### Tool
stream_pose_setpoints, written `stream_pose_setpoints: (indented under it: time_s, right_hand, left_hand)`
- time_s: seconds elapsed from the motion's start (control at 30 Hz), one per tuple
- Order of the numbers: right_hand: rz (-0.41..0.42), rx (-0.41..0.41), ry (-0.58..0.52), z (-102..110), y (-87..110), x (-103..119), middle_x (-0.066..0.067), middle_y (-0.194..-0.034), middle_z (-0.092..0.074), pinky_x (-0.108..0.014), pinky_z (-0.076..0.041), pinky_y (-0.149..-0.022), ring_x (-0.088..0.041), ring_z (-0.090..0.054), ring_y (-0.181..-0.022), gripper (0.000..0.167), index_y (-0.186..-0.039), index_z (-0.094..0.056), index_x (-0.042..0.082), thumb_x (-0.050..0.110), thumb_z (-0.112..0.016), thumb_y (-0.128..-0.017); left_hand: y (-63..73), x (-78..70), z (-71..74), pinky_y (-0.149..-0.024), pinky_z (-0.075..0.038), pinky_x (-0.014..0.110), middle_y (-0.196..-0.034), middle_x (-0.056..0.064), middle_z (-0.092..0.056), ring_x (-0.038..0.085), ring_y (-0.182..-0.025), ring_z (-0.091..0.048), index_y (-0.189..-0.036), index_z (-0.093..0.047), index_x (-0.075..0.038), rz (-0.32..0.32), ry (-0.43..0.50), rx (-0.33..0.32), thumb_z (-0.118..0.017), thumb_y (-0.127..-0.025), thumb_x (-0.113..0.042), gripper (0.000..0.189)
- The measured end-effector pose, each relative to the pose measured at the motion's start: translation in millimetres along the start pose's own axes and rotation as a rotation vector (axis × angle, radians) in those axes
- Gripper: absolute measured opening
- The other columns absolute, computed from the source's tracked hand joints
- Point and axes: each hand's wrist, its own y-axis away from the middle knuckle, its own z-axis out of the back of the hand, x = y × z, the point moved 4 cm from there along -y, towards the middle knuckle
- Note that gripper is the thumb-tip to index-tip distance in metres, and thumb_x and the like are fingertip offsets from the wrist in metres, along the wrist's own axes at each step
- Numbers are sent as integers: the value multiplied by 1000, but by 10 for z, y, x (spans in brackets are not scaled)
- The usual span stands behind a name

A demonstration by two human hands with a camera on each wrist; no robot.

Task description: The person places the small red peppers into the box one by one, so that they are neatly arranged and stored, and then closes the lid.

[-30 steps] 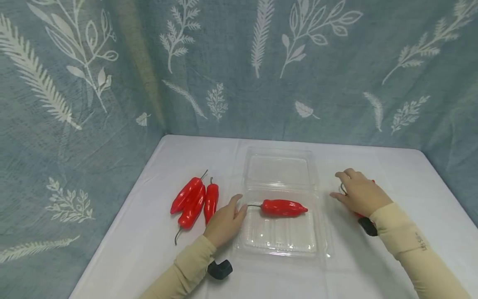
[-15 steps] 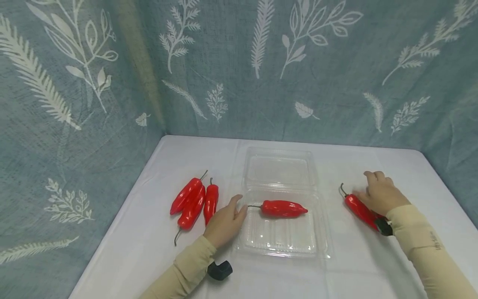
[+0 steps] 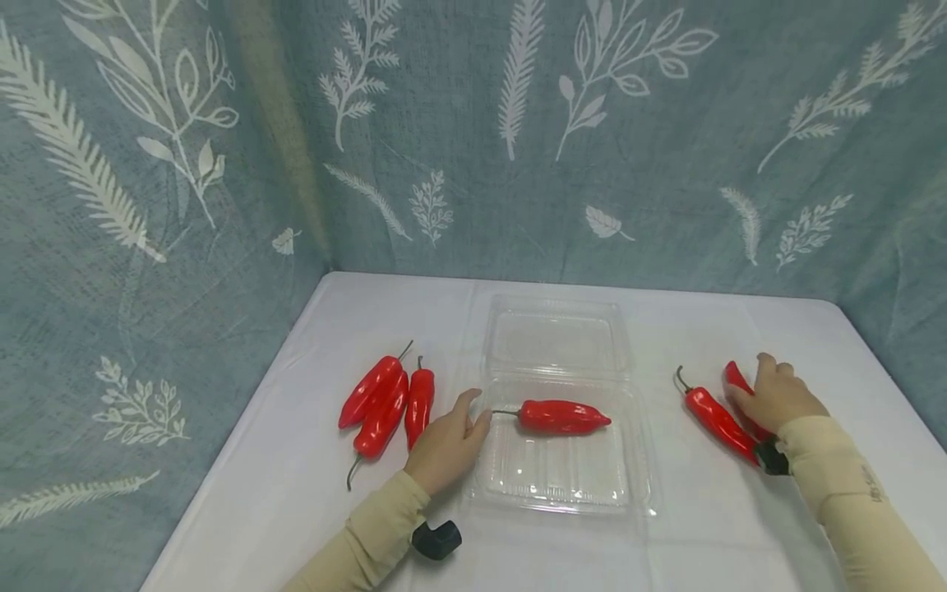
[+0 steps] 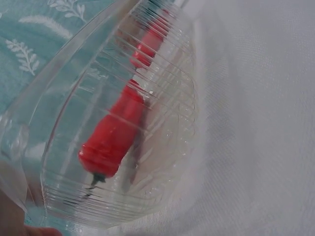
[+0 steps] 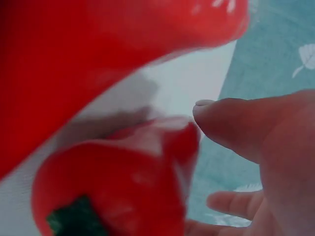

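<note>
My left hand [image 3: 447, 444] lies at the left edge of an open clear plastic clamshell container [image 3: 551, 485], fingertips at its rim, thumb and forefinger apart. Inside the container lies one red chili pepper [image 3: 564, 417], its thin stem pointing left; the left wrist view shows this chili pepper [image 4: 115, 132] through the clear wall. My right hand [image 3: 780, 395] is over a red chili pepper [image 3: 738, 378] on the right and partly covers it. In the right wrist view the thumb is beside that pepper's tip [image 5: 182, 142], fingers spread from it. Another red chili pepper [image 3: 716, 421] lies just left, stem pointing away.
Three red chili peppers [image 3: 381, 415] lie close together left of the container. The container's lid [image 3: 556, 335] is folded back flat behind it. A white cloth covers the table [image 3: 333, 526]; a green leaf-patterned curtain [image 3: 473, 205] hangs behind.
My right hand has moved right from over the nearer chili pepper to the one beyond it, uncovering the first. My left hand and the container stay in place.
</note>
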Motion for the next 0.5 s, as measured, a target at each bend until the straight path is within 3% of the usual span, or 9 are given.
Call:
stream_pose_setpoints:
  time_s: [0.2,0.5]
  right_hand:
    - [-28,74,-16,-46,-22,-88,-42,-109,-38,-60,-49,-78,-47,-48,-88,84,-131,-25,-23,37,-63,-87]
    - [41,64,21,-90,-51,-88,-39,-107,-42,-56,-51,-74,-47,-47,-92,84,-129,-34,-21,38,-70,-82]
  left_hand:
    - [6,13,-2,-54,-41,28,-61,-1,-51,15,-52,-47,-141,-41,-12,-7,-8,-14,-50,-96,-36,52]
    - [8,20,7,-50,-40,27,-60,-1,-50,15,-50,-46,-143,-39,-11,-7,0,-12,-51,-96,-37,55]
